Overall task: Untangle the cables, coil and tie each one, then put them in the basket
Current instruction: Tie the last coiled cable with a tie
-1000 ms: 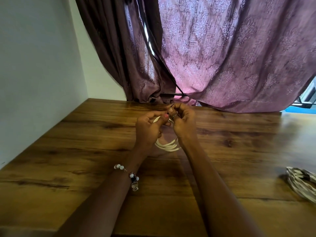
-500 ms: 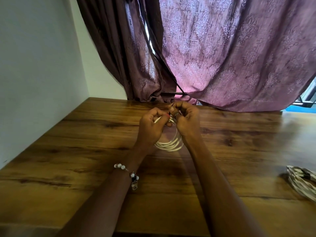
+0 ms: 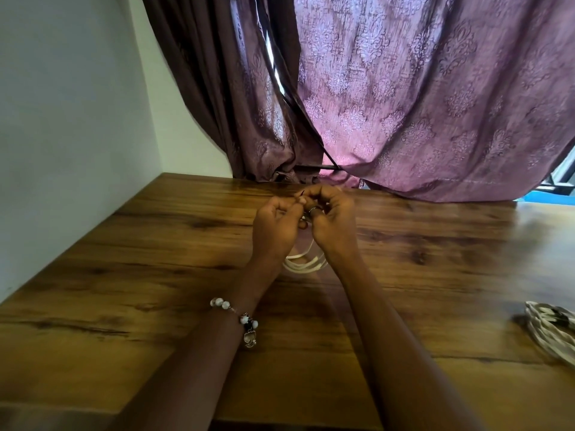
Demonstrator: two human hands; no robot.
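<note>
A coiled white cable (image 3: 303,264) hangs between my two hands above the middle of the wooden table (image 3: 155,275). My left hand (image 3: 275,227) and my right hand (image 3: 331,217) are close together, fingers curled, pinching the top of the coil, where a thin dark tie seems to sit. Only the coil's lower loops show below my wrists; the top is hidden by my fingers. A striped woven basket (image 3: 552,332) shows partly at the right edge of the table.
A purple patterned curtain (image 3: 420,104) hangs behind the table's far edge, touching it. A white wall (image 3: 62,119) runs along the table's left side. A beaded bracelet (image 3: 239,317) sits on my left wrist.
My hands have stayed together at the top of the coil, fingers shifting slightly. The coil's lower loops have spread a little below my wrists.
</note>
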